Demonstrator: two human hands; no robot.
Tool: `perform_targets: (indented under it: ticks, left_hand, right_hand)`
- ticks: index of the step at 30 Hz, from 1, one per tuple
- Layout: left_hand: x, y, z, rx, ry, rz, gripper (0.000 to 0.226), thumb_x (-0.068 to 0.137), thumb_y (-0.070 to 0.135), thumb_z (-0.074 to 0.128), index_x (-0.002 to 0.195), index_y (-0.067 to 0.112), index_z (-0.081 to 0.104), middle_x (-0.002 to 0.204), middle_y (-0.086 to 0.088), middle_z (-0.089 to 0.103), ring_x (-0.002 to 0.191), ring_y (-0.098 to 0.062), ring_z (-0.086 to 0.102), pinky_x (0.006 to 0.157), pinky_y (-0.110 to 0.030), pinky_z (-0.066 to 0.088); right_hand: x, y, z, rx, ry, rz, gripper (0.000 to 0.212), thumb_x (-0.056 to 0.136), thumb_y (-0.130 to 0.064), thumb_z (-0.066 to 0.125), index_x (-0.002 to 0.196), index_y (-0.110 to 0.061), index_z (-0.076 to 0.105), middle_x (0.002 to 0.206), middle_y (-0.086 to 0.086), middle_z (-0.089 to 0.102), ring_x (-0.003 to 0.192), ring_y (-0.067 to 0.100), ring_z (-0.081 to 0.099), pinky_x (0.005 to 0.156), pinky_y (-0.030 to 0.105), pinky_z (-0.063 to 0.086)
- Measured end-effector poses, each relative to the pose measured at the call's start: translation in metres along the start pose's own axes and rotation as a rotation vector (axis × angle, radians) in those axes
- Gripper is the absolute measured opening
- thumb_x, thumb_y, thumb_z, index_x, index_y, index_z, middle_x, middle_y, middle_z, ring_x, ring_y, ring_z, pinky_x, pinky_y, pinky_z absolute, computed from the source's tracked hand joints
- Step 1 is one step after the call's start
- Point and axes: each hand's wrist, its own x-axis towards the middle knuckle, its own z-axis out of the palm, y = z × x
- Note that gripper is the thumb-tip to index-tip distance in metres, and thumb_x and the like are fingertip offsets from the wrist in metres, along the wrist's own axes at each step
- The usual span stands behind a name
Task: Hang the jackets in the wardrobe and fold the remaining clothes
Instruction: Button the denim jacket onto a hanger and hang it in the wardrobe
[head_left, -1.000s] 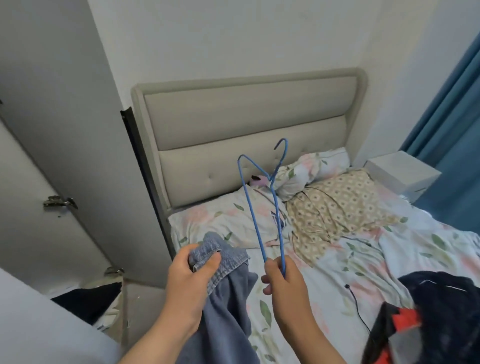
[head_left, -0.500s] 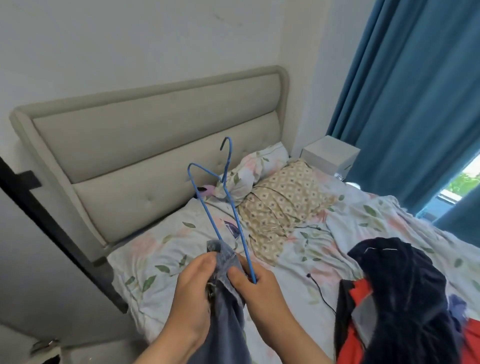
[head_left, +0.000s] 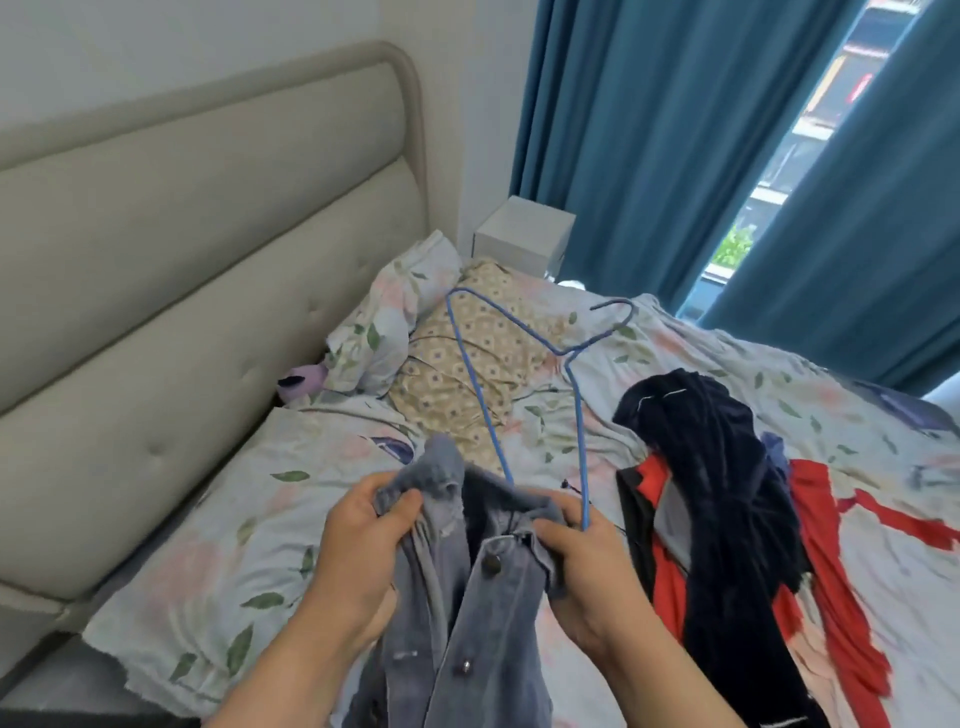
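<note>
1. Denim jacket (head_left: 467, 597), light blue with metal buttons, held up over the near edge of the bed (head_left: 218, 561), collar end on top, rest hanging down out of frame
2. Left hand (head_left: 358, 551) grips the jacket's left collar edge, fingers (head_left: 363, 493) curled behind the cloth, thumb pressed on the front
3. Right hand (head_left: 592, 566) grips the right collar edge and also the bottom of a blue wire hanger (head_left: 519, 364); thumb pinches the denim, fingers curled round fabric and wire together
4. Hanger rises from the right hand, tilted away over the bed, hook pointing to the right; its two lower wires disappear at the jacket collar, cannot tell if either arm is inside the jacket
5. Pile of clothes (head_left: 727, 493) lies on the bed right of the hands: a dark navy garment on top of a red and black one, just beside the right wrist
6. Floral pillow (head_left: 395, 322) and a beige patterned pillow (head_left: 467, 364) sit by the padded headboard (head_left: 208, 249); small purple item (head_left: 306, 379) in the gap at the headboard
7. White nightstand (head_left: 524, 234) in the corner, teal curtains (head_left: 649, 130) behind it with a window gap at right
</note>
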Motion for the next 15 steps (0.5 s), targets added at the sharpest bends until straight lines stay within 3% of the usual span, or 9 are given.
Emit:
perform_targets:
  ticks: [4,7,11,13,15]
  left_hand:
    - [0.056,0.042,-0.051,0.079,0.016,0.1,0.02,0.095,-0.003,0.053,0.093,0.011,0.068,0.084,-0.008,0.072,0.078,-0.022,0.067,0.081,-0.038,0.054]
    - [0.101,0.058,-0.068,0.144,-0.011,0.092,0.024,0.096,-0.006,0.049,0.091,0.011,0.065,0.075,-0.003,0.072,0.067,-0.013,0.067,0.071,-0.027,0.057]
    - [0.148,0.035,-0.042,0.329,-0.105,0.084,0.02,0.096,-0.008,0.051,0.09,0.007,0.062,0.083,-0.01,0.065,0.075,-0.017,0.06,0.078,-0.032,0.05]
    - [0.167,0.013,-0.025,0.439,-0.117,0.081,0.018,0.095,-0.006,0.053,0.087,0.007,0.061,0.081,-0.011,0.063,0.069,-0.011,0.061,0.069,-0.025,0.05]
    - [0.188,-0.011,-0.015,0.569,-0.112,0.064,0.015,0.094,-0.001,0.057,0.084,0.008,0.062,0.083,-0.015,0.064,0.073,-0.018,0.061,0.069,-0.029,0.049]
  right_hand:
    - [0.012,-0.033,-0.033,-0.011,0.131,-0.088,0.036,0.083,0.022,0.042,0.087,0.004,0.073,0.075,0.023,0.061,0.063,0.029,0.061,0.058,0.032,0.055]
    - [0.021,-0.052,-0.064,-0.196,0.184,-0.118,0.038,0.081,0.022,0.044,0.082,0.0,0.075,0.07,0.02,0.064,0.059,0.023,0.061,0.054,0.026,0.052]
    - [0.047,-0.051,-0.094,-0.61,0.188,-0.137,0.027,0.076,0.021,0.045,0.086,0.009,0.068,0.06,0.009,0.049,0.055,0.015,0.04,0.05,0.023,0.032]
    - [0.065,-0.045,-0.109,-0.738,0.208,-0.112,0.028,0.075,0.018,0.045,0.083,0.004,0.068,0.053,0.001,0.047,0.051,0.014,0.039,0.049,0.024,0.032]
    - [0.085,-0.037,-0.128,-0.781,0.232,-0.071,0.035,0.076,0.015,0.045,0.081,-0.005,0.073,0.05,-0.005,0.049,0.047,0.009,0.04,0.046,0.021,0.035]
